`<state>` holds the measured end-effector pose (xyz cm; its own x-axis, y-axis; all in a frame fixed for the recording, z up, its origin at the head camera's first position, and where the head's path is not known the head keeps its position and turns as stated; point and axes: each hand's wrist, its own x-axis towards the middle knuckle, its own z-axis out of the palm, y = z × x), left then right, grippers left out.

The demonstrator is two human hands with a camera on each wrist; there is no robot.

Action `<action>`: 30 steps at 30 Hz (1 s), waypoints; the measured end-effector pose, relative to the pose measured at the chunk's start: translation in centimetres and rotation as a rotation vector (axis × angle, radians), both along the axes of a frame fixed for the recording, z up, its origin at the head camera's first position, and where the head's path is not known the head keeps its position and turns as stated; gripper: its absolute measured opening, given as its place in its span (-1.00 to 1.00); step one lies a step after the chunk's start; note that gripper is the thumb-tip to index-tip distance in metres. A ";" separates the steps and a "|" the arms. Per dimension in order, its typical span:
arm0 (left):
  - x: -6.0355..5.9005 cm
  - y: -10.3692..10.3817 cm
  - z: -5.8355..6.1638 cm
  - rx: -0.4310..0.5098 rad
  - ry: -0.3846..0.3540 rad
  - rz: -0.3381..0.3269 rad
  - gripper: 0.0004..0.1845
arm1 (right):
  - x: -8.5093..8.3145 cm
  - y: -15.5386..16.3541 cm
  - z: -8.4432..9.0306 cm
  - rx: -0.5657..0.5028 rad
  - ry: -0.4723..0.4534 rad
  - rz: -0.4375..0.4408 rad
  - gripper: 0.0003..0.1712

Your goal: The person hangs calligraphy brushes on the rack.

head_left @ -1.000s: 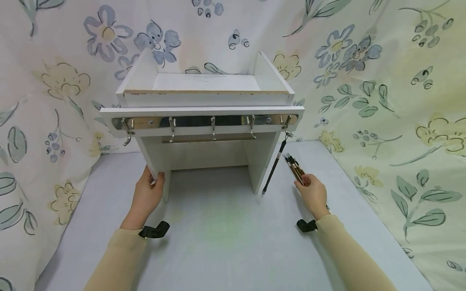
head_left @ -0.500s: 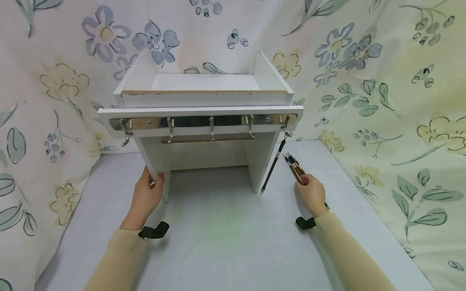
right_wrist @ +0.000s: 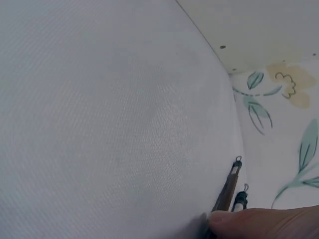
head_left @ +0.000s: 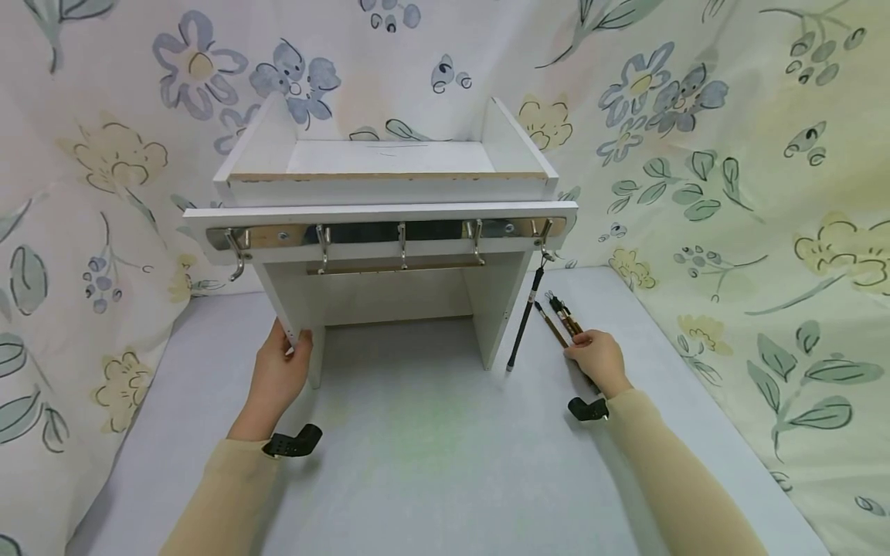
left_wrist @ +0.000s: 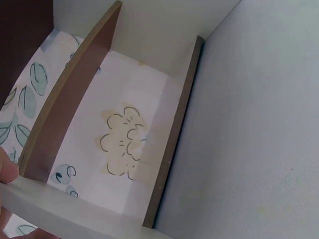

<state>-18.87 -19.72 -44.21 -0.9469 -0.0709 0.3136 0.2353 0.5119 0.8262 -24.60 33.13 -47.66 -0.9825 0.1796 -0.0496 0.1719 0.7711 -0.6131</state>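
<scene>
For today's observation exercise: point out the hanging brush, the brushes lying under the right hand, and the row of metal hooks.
hanging brush (head_left: 525, 318), head view, middle of its dark handle.
brushes on the table (head_left: 560, 316), head view, on the shafts beyond the fingers.
row of metal hooks (head_left: 402, 245), head view, the middle hook.

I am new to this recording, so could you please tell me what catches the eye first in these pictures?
A white wooden shelf unit with a chrome hook rail stands mid-table against flower-printed cloth. One dark slim calligraphy brush hangs from the rightmost hook. The left hand grips the unit's left side panel, while the right hand rests on brown-handled brushes lying on the grey tabletop, right of the unit.
</scene>
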 end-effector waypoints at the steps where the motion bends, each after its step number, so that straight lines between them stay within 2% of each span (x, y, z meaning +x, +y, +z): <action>1: 0.0 0.0 0.0 0.001 0.000 -0.001 -0.44 | -0.1 0.1 -0.1 0.005 -0.006 0.005 -0.63; 13: 0.1 0.0 0.0 0.005 0.003 -0.004 -0.45 | -0.7 0.2 -0.2 0.026 -0.050 0.005 -0.68; 19: 0.2 0.1 0.2 0.004 -0.014 0.000 -0.44 | -0.1 0.1 0.8 0.011 0.009 0.028 -0.71; 23: 0.2 0.1 0.3 -0.001 -0.002 0.006 -0.47 | 0.7 -0.1 2.3 -0.075 0.055 0.016 -0.67; 30: 0.2 0.2 0.3 0.003 0.006 0.009 -0.49 | 2.4 -0.6 5.2 -0.345 0.106 -0.043 -0.56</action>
